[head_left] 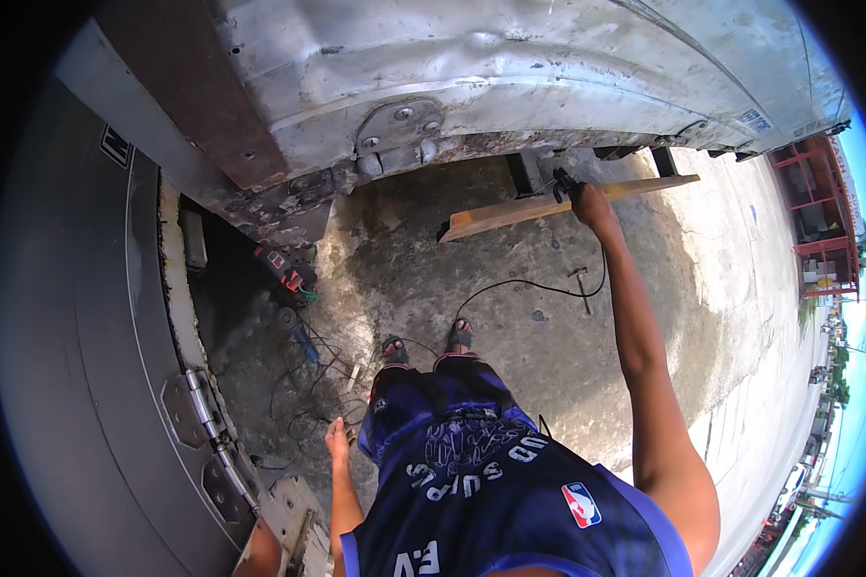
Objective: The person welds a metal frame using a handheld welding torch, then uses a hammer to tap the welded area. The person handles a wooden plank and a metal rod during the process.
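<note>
Note right hand point(593, 206) closed around black, angular tool point(563, 183) near straight-edged tan beam point(510, 215). Observe left hand point(338, 439) half-curled; cannot tell contents.

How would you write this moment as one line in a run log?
right hand: holds black tool near plank | left hand: low, contents unclear | hammer: on floor

Sunlight bleaches the concrete point(741, 260) at right, shade dims the left, and edges curve.
</note>
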The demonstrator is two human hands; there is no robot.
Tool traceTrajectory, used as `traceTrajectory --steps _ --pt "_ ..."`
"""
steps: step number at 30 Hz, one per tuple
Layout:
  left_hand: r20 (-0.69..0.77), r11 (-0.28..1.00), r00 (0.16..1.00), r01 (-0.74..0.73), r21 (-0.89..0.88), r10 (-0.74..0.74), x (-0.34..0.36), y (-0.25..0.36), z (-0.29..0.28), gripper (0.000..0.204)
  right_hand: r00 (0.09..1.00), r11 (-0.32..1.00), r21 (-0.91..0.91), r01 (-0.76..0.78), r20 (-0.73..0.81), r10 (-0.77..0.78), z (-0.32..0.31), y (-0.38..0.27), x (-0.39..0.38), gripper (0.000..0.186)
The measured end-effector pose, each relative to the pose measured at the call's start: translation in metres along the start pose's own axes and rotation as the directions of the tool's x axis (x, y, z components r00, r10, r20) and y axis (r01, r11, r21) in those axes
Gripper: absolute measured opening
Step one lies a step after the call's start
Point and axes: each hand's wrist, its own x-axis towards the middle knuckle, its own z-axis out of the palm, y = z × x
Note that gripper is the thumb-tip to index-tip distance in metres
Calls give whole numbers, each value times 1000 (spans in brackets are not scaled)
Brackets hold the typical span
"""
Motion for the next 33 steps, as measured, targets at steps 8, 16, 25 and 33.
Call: traceTrajectory --steps 8,16,25,33 --pt "-52 998 999 21 59 -18 3 -24 -29 36 997 997 36 -73 2 73 -15 -34 -17 34" --pt "-110 980 980 177 93 -166 -14 -45 -54 37 998 996 58 -67 -18 68 -13 -42 -13 34" --pt "-72 993 997 27 118 -18 -1 -27 -43 41 997 997 46 -64 34 62 -8 -39 -4 34" --pt "-34 994 999 28 105 -25 -2 -14 -11 41 999 999 -20 -50 4 50 -1 0 -1 35"
